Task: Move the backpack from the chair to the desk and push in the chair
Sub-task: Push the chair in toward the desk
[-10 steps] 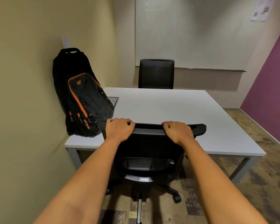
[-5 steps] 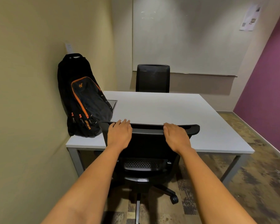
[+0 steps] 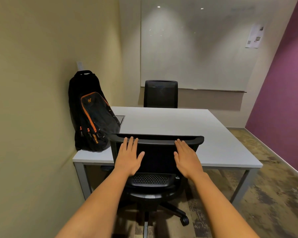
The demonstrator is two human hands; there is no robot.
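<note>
Against left wall, table (image 3: 170, 126) carries backpack (image 3: 91, 114) upright on near-left corner. Chair (image 3: 155, 152) tucked at near edge. Left hand (image 3: 129, 157), right hand (image 3: 186, 158) flat, fingers spread, gripping nothing, seemingly touching backrest.

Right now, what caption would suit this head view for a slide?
Open hands flat against chair back; backpack upright on desk.

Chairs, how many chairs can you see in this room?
2. The near chair is at the front edge of the desk, just past the person's open hands. The far chair stands behind the desk by the back wall. No others show.
</note>
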